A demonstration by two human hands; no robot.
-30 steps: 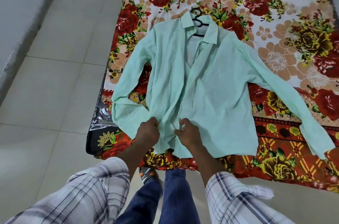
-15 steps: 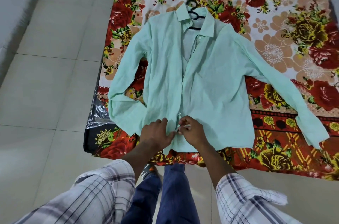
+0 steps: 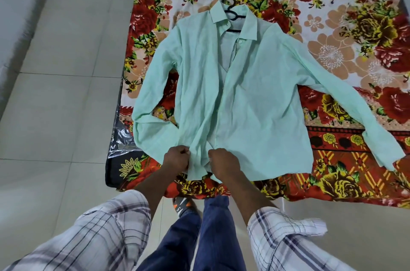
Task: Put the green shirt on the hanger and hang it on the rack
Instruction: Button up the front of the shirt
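- Two hands are closed on the hem of the green shirt [image 3: 255, 102] at 6 o'clock: the left hand [image 3: 176, 157] pinches one front edge, the right hand [image 3: 224, 165] the other.
- The shirt is spread flat on the floral sheet [image 3: 332, 15].
- The black hanger [image 3: 230, 13] is seen inside the collar at 12 o'clock.

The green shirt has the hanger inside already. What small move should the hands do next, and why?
Probably fasten the lowest button. Both the left hand and the right hand pinch the front edges of the green shirt near the hem, where it gapes open. The hanger hook already sticks out at the collar.
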